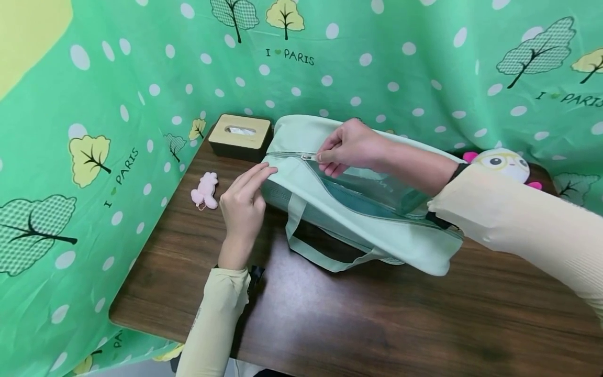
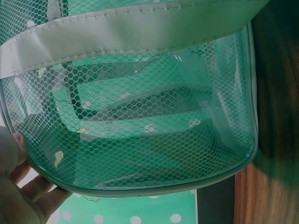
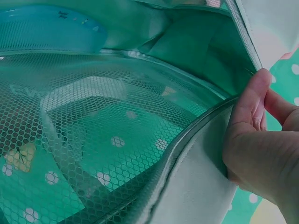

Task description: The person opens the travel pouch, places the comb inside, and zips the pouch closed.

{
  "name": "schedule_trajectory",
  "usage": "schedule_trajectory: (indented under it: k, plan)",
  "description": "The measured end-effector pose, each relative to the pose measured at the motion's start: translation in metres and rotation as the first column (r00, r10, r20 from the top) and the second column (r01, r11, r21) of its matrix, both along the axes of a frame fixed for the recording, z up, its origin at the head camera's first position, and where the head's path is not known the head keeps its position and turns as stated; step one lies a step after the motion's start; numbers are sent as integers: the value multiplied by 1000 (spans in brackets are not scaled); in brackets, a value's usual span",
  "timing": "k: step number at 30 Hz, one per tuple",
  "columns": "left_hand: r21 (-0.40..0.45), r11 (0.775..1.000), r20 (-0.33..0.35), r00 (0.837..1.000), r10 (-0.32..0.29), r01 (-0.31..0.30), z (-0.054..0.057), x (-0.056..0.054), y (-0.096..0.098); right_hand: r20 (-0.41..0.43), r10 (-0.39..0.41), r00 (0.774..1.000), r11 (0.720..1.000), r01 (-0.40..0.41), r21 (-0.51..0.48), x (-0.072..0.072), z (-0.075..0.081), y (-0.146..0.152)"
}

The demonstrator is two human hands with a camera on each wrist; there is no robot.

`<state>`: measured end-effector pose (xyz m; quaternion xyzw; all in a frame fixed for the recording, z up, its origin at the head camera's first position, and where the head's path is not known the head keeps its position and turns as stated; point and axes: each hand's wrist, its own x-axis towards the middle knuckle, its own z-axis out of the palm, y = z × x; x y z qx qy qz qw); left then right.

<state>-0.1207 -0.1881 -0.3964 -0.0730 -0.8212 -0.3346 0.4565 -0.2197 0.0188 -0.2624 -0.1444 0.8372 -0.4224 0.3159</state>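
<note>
A pale green bag [image 1: 301, 180] with mesh and clear panels lies on the table, its top zipper partly open. At the zipper's left end, my right hand [image 1: 355, 146] pinches the metal zipper pull [image 1: 309, 157] between thumb and fingers. My left hand [image 1: 244, 207] rests against the bag's left corner with fingers extended. The left wrist view has the mesh panel [image 2: 140, 121] close up, with the left fingers at its edge. Inside the bag, the right wrist view shows a blue translucent plastic item [image 3: 46, 30]. A carry strap [image 1: 330, 262] hangs toward the table's front.
Behind the bag's left end stands a tissue box [image 1: 240, 139] with a wooden lid. A small pink plush toy [image 1: 205, 190] lies left of my left hand. Near the right arm is a white toy with yellow glasses [image 1: 504, 162]. Green curtain [image 1: 330, 68] surrounds the wooden table [image 1: 377, 319].
</note>
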Motion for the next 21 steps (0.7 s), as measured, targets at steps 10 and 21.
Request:
schedule_trajectory:
  k: [10, 21]
  plan:
    - [13, 1000, -4, 1000, 10, -10, 0, 2, 2, -15, -6, 1000, 1000, 6, -10, 4, 1, 10]
    - [23, 1000, -19, 1000, 14, -13, -1, 2, 4, -31, -8, 999, 1000, 8, 7, 8, 4, 25]
